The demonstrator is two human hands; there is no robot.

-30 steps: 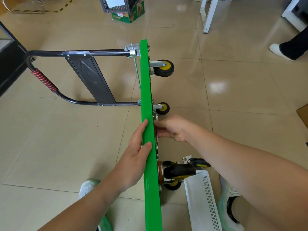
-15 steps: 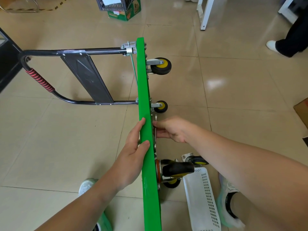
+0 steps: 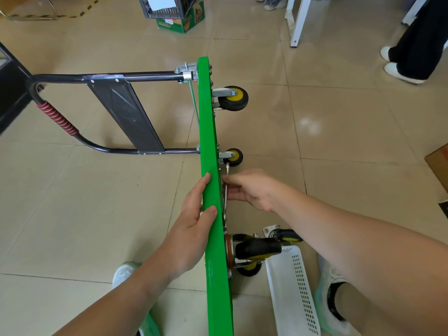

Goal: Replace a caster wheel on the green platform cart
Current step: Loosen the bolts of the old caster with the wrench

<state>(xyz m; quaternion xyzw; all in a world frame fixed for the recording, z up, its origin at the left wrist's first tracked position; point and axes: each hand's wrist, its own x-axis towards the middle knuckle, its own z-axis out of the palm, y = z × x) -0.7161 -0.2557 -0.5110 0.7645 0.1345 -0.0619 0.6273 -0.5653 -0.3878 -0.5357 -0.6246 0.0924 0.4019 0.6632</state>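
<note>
The green platform cart (image 3: 207,132) is stood on its long edge on the floor, its black handle (image 3: 121,76) folded out to the left and its underside turned to the right, where the small yellow-hubbed caster wheel (image 3: 234,157) is bolted. A slim silver wrench (image 3: 227,168) is laid along that underside with its head just below the caster's plate; whether it is seated on a nut cannot be told. Its shank is pinched in the curled fingers (image 3: 231,189) of the right hand (image 3: 252,190), while the deck's upper edge is gripped by the left hand (image 3: 191,226), thumb on top. The step is judged to be work on the mounting bolts, so the wrench head should be fully seated before force is applied, short strokes used, and the deck braced firmly (an upended cart tips easily). A loose caster (image 3: 282,235) lies beside a white perforated basket (image 3: 293,299) near the feet.
</note>
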